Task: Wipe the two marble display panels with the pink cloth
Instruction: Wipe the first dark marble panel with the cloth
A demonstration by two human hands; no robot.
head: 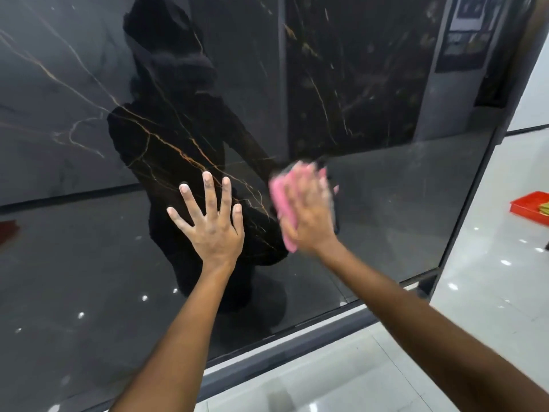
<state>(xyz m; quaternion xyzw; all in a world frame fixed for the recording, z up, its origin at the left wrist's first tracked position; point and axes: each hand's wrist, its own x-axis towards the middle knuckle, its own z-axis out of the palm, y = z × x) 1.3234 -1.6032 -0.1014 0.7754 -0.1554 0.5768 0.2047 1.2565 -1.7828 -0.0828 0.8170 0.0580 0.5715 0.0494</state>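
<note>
The pink cloth (282,209) is squashed flat against the shiny black marble panel (89,248). The right hand (309,209) presses it there with straight, spread fingers, so that grip is apart, not clamped. The hand looks blurry. Just left of it, the left hand (212,224) lies flat on the same panel, fingers wide apart, holding nothing. The panel has thin gold lines and mirrors a dark shape. Far off to the right, a red tray (528,206) sits on the white floor (490,307).
</note>
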